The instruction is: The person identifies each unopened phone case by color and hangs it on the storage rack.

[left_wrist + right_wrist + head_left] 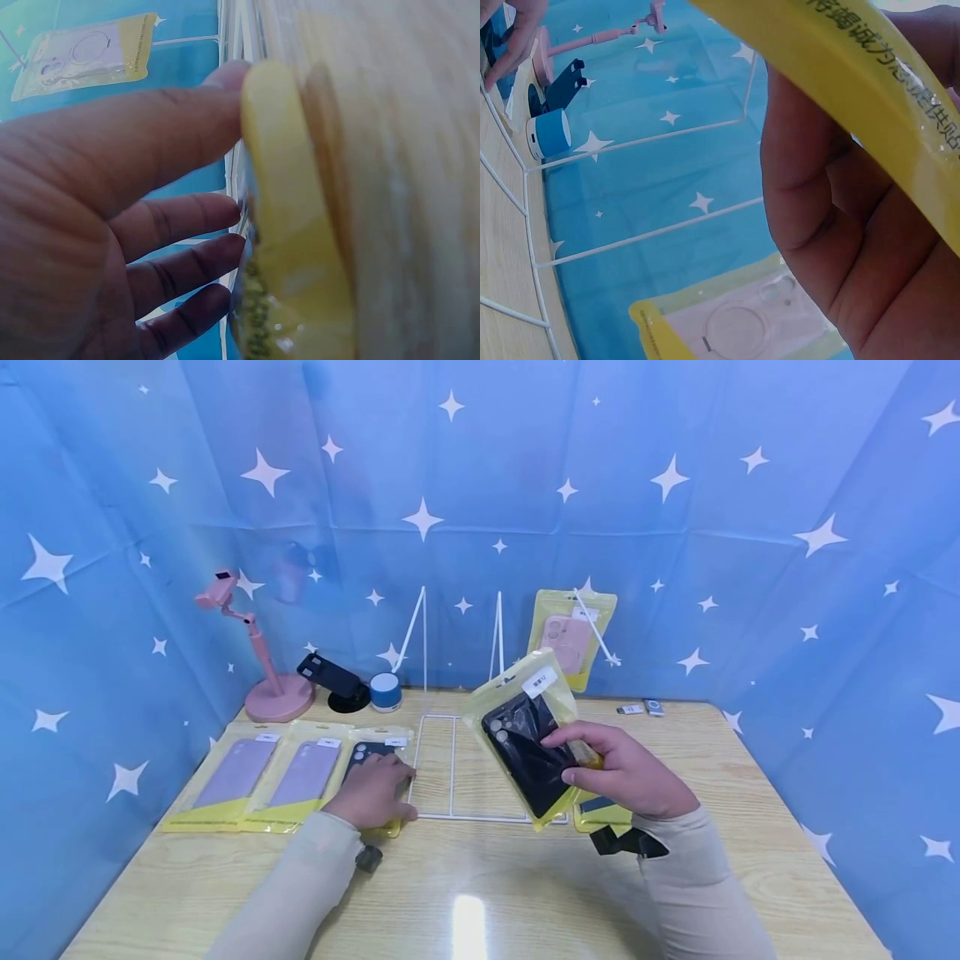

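Head view: person at a wooden desk (480,893), blue star backdrop behind.
Right hand: right hand (622,772) grips a black phone case in a yellow bag (525,735), thumb over the front, held tilted above the desk in front of the wire rack (450,768).
Left hand: left hand (372,792) lies flat, fingers straight, pressing on a dark case bag (375,750) that rests on the desk just left of the rack base.
Left wrist view: fingers (180,217) straight against the yellow edge of that bag (292,225); no curl round it.
Right wrist view: fingers (840,225) wrapped behind the yellow strip of the held bag (870,82).
Row on desk: two purple case bags (236,772) (306,772) lie side by side, touching the dark one under the left hand.
Under right hand: another bag (600,810) lies on the desk, mostly hidden.
On rack: one pink case bag (570,635) hangs at the back right; other wire arms bare.
Progress, judged: one bag hung, one in hand near the rack, three or more on the desk; most of the work looks left.
Extras: pink phone stand (262,677), black stand (333,681), small blue speaker (386,692), back left.
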{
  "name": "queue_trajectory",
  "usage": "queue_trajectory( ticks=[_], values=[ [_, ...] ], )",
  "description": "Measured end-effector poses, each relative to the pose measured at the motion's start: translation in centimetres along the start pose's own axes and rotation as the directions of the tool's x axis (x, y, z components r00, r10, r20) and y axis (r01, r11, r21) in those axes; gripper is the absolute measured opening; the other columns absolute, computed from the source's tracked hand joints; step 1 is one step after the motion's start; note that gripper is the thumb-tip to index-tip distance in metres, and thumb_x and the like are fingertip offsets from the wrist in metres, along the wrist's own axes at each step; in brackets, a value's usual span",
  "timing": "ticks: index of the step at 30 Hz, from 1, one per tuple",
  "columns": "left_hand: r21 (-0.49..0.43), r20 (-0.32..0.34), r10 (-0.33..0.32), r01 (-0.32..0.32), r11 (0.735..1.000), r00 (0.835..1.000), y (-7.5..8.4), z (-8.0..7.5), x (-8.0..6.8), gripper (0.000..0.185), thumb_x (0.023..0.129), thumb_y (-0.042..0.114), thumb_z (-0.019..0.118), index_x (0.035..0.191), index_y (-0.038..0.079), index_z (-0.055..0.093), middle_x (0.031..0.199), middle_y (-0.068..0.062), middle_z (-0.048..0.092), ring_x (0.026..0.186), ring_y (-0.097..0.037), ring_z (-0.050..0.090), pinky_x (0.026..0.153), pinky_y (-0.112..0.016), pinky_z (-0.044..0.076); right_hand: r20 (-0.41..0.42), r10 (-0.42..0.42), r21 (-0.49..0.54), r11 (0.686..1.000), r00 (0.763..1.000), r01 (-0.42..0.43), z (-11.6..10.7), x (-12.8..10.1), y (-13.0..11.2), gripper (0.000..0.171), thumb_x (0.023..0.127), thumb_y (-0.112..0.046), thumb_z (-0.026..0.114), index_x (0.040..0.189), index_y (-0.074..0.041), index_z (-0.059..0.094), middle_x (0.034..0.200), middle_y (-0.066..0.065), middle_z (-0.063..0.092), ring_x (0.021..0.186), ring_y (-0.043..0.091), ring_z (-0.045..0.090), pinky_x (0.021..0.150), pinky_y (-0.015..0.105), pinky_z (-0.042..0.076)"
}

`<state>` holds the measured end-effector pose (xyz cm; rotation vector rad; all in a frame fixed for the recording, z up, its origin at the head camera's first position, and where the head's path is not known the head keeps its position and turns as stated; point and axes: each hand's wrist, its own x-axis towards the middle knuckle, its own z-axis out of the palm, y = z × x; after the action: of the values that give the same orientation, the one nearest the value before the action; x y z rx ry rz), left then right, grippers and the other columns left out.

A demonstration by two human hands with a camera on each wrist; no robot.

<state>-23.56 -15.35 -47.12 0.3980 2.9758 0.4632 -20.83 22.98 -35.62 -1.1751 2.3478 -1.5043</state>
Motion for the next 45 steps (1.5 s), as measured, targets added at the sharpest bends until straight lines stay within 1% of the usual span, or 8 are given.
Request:
queue_trajectory(
  ticks=[9,13,15,20,24,28,32,45],
  values=[
    [-0.009,0.002,-0.002,0.002,1.000,1.000,0.1,-0.2,-0.1,0.065,0.080,0.043,0.091,0.136,0.017,0.071,0.141,-0.009,0.064,0.128,-0.031,0.055,0.112,-0.054,0.046,-0.003,0.033,-0.040,0.999,0.999,-0.033,0.3,0.4,0.3,0.041,0.100,0.001,0.067,0.138,-0.014,0.066,0.143,0.007,0.061,0.121,0.010,0.053,0.090,0.025,0.052],
    [-0.007,0.002,-0.003,0.003,1.000,1.000,0.1,-0.3,-0.2,0.064,0.080,0.042,0.091,0.136,0.017,0.072,0.140,-0.008,0.064,0.128,-0.031,0.056,0.112,-0.054,0.046,0.009,0.044,-0.021,0.999,0.999,-0.044,0.5,0.6,0.3,0.042,0.100,0.002,0.066,0.140,-0.013,0.064,0.146,0.011,0.058,0.105,0.004,0.056,0.081,0.025,0.055],
    [-0.008,0.000,-0.002,0.002,1.000,1.000,0.1,-0.3,-0.3,0.064,0.080,0.042,0.091,0.136,0.017,0.072,0.140,-0.009,0.065,0.128,-0.031,0.056,0.111,-0.054,0.046,0.013,0.053,-0.013,0.999,0.999,-0.053,0.7,0.7,0.3,0.044,0.100,0.004,0.065,0.141,-0.012,0.064,0.133,0.014,0.060,0.083,0.002,0.055,0.068,0.025,0.054],
    [-0.012,0.000,-0.006,0.006,1.000,1.000,0.1,-0.3,-0.3,0.064,0.080,0.042,0.091,0.136,0.017,0.072,0.140,-0.008,0.065,0.127,-0.031,0.056,0.111,-0.054,0.046,0.005,0.111,-0.017,0.994,0.994,-0.111,1.1,1.1,0.0,0.048,0.098,0.007,0.063,0.141,-0.014,0.065,0.124,0.017,0.060,0.049,0.004,0.036,0.048,0.023,0.042],
    [-0.015,0.001,-0.010,0.010,1.000,1.000,0.1,-0.3,-0.2,0.065,0.080,0.043,0.091,0.136,0.017,0.072,0.141,-0.008,0.064,0.128,-0.031,0.055,0.112,-0.054,0.045,-0.021,0.167,-0.015,0.986,0.986,-0.168,1.6,1.5,-0.1,0.048,0.099,0.003,0.063,0.142,-0.019,0.066,0.137,0.018,0.058,0.044,0.007,0.034,0.044,0.023,0.038],
    [-0.019,0.001,-0.006,0.006,1.000,1.000,0.0,-0.3,-0.1,0.065,0.080,0.043,0.091,0.136,0.017,0.071,0.141,-0.009,0.064,0.129,-0.031,0.055,0.112,-0.055,0.045,-0.064,0.185,-0.006,0.983,0.981,-0.186,2.2,1.9,0.1,0.048,0.100,0.000,0.064,0.143,-0.021,0.065,0.102,0.011,0.062,0.044,0.006,0.035,0.043,0.023,0.037],
    [-0.017,0.002,-0.008,0.008,1.000,1.000,0.0,-0.2,-0.1,0.065,0.080,0.043,0.091,0.137,0.018,0.071,0.141,-0.008,0.064,0.128,-0.030,0.055,0.112,-0.054,0.046,-0.098,0.163,-0.011,0.986,0.982,-0.165,2.8,2.3,0.4,0.048,0.100,0.001,0.066,0.144,-0.018,0.064,0.066,-0.002,0.045,0.045,0.006,0.037,0.044,0.022,0.039],
    [-0.009,0.003,-0.011,0.011,1.000,1.000,-0.1,0.2,0.1,0.066,0.080,0.044,0.091,0.137,0.018,0.071,0.143,-0.008,0.063,0.129,-0.030,0.055,0.112,-0.053,0.046,-0.185,0.173,-0.013,0.984,0.967,-0.179,4.1,2.9,1.2,0.049,0.099,-0.001,0.067,0.145,-0.018,0.063,0.067,0.000,0.045,0.043,0.008,0.037,0.041,0.024,0.038]
  ],
)
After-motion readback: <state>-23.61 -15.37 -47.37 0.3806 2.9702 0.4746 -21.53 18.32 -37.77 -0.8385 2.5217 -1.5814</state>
